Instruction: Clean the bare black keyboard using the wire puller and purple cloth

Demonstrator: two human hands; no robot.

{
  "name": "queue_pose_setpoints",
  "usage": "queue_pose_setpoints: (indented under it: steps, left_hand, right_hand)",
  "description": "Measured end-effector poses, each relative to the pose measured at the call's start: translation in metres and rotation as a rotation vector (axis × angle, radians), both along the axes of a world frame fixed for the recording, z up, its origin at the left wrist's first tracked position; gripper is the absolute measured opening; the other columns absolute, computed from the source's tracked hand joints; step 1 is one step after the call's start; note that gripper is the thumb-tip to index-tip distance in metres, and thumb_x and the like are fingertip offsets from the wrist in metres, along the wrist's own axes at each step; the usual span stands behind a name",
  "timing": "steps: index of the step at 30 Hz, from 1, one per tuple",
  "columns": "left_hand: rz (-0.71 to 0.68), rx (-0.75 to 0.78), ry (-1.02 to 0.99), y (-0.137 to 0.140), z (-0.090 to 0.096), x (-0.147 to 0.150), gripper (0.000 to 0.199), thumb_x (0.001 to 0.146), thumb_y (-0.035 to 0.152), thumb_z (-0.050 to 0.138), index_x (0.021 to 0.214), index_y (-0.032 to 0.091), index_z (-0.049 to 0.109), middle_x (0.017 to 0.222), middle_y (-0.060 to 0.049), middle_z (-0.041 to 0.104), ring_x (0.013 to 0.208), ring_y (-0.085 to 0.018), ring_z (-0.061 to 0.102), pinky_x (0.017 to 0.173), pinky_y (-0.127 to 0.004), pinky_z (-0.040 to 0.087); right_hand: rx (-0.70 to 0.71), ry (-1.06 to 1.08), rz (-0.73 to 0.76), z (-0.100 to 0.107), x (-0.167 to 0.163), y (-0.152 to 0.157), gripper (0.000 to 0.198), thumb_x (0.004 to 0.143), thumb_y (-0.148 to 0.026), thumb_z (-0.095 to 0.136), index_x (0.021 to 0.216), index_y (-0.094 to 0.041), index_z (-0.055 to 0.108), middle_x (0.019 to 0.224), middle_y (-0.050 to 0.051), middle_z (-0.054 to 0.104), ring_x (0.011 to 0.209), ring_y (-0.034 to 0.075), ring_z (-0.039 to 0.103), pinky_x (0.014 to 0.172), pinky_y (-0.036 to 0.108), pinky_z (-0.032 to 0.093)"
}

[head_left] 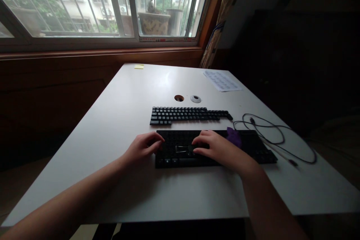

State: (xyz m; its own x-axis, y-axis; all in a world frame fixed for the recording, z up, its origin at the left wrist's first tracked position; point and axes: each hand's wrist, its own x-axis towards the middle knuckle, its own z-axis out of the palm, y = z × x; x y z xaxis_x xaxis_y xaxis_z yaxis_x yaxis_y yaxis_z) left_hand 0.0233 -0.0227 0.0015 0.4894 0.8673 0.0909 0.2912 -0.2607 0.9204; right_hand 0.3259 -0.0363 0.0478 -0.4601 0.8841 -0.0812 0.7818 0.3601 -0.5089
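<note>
A black keyboard (216, 160) lies flat on the white table, most of its keycaps off; a few keys remain along its bottom row. My left hand (143, 146) is closed at the keyboard's left end, thumb and fingers around its edge. Over the middle of the board, my right hand (215, 145) pinches a black binder clip (184, 149) whose wire handles point left. A crumpled purple cloth (234, 137) rests on the board just beyond my right hand. Behind the board, the loose keycaps (182, 113) stand in rows in keyboard order.
A black cable (282, 135) loops on the table (107, 120) at right. Farther back are a round hole (179, 98), a grey round cover (195, 99), printed sheets (222, 80) and a yellow sticky note (139, 66). A barred window is beyond the table.
</note>
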Motion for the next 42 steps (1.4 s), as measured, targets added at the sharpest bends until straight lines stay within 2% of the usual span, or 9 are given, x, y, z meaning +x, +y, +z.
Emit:
queue_pose_setpoints:
  steps: [7, 15, 24, 28, 30, 33, 35, 39, 42]
  left_hand:
    - [-0.016, 0.123, 0.062, -0.003, 0.003, 0.000, 0.016, 0.092, 0.025, 0.055, 0.097, 0.015, 0.067, 0.080, -0.005, 0.071, 0.069, -0.014, 0.065, 0.063, -0.024, 0.051]
    - [-0.031, 0.229, 0.105, -0.003, 0.003, -0.001, 0.016, 0.092, 0.024, 0.055, 0.097, 0.016, 0.067, 0.078, -0.004, 0.072, 0.067, -0.013, 0.065, 0.063, -0.024, 0.050]
    - [-0.050, 0.326, 0.120, -0.006, 0.003, 0.000, 0.014, 0.090, 0.021, 0.055, 0.098, 0.016, 0.067, 0.080, -0.004, 0.071, 0.066, -0.013, 0.063, 0.062, -0.023, 0.049]
    - [-0.059, 0.360, 0.110, -0.010, 0.006, 0.003, 0.014, 0.093, 0.024, 0.055, 0.098, 0.016, 0.066, 0.083, -0.004, 0.069, 0.065, -0.011, 0.060, 0.061, -0.023, 0.049]
    - [-0.056, 0.365, 0.073, -0.013, 0.006, 0.004, 0.017, 0.094, 0.027, 0.057, 0.105, 0.016, 0.064, 0.085, -0.005, 0.067, 0.066, -0.011, 0.059, 0.061, -0.022, 0.049]
    - [-0.057, 0.390, -0.004, -0.015, 0.005, 0.004, 0.034, 0.091, 0.029, 0.063, 0.122, 0.017, 0.057, 0.094, -0.007, 0.066, 0.071, -0.012, 0.060, 0.061, -0.023, 0.052]
    - [-0.062, 0.423, -0.036, -0.015, 0.005, 0.005, 0.040, 0.089, 0.028, 0.067, 0.126, 0.017, 0.055, 0.097, -0.007, 0.065, 0.071, -0.012, 0.060, 0.062, -0.023, 0.053]
    - [-0.050, 0.503, -0.047, -0.015, 0.009, 0.005, 0.018, 0.091, 0.022, 0.064, 0.107, 0.015, 0.067, 0.087, -0.005, 0.063, 0.065, -0.010, 0.058, 0.061, -0.023, 0.051]
    - [-0.013, 0.496, -0.040, -0.016, 0.012, 0.003, 0.012, 0.091, 0.021, 0.063, 0.099, 0.015, 0.070, 0.084, -0.006, 0.065, 0.066, -0.011, 0.058, 0.061, -0.024, 0.050]
  right_hand:
    - [0.033, 0.015, -0.028, -0.004, -0.003, -0.010, 0.012, 0.088, -0.029, 0.066, 0.099, -0.024, 0.066, 0.109, 0.005, 0.061, 0.109, 0.022, 0.055, 0.097, 0.037, 0.043]
    - [0.040, -0.002, -0.058, -0.010, -0.005, -0.014, 0.011, 0.088, -0.028, 0.065, 0.098, -0.024, 0.065, 0.109, 0.004, 0.059, 0.106, 0.021, 0.056, 0.095, 0.036, 0.044]
    - [0.019, 0.063, -0.044, -0.007, -0.010, -0.016, 0.008, 0.085, -0.018, 0.063, 0.092, -0.022, 0.063, 0.093, 0.001, 0.063, 0.086, 0.016, 0.059, 0.076, 0.029, 0.046]
    - [0.139, 0.130, -0.036, 0.003, -0.019, -0.022, 0.008, 0.091, -0.018, 0.057, 0.092, -0.022, 0.064, 0.097, 0.002, 0.062, 0.087, 0.016, 0.060, 0.080, 0.030, 0.047]
    - [0.215, 0.174, -0.029, 0.009, -0.026, -0.026, 0.010, 0.093, -0.019, 0.055, 0.095, -0.022, 0.063, 0.099, 0.003, 0.061, 0.089, 0.016, 0.060, 0.082, 0.031, 0.048]
    - [0.292, 0.191, 0.011, 0.015, -0.038, -0.031, 0.012, 0.094, -0.019, 0.053, 0.099, -0.023, 0.064, 0.100, 0.005, 0.061, 0.092, 0.018, 0.060, 0.085, 0.033, 0.049]
    - [0.321, 0.173, 0.043, 0.016, -0.045, -0.033, 0.014, 0.095, -0.019, 0.053, 0.102, -0.023, 0.065, 0.101, 0.006, 0.062, 0.093, 0.019, 0.059, 0.086, 0.034, 0.049]
    - [0.378, 0.167, 0.086, 0.014, -0.053, -0.036, 0.016, 0.096, -0.020, 0.054, 0.106, -0.022, 0.066, 0.100, 0.006, 0.064, 0.097, 0.020, 0.057, 0.089, 0.036, 0.047]
    - [0.385, 0.202, 0.049, 0.012, -0.051, -0.038, 0.016, 0.095, -0.024, 0.056, 0.108, -0.024, 0.067, 0.098, 0.005, 0.067, 0.098, 0.021, 0.057, 0.092, 0.038, 0.046]
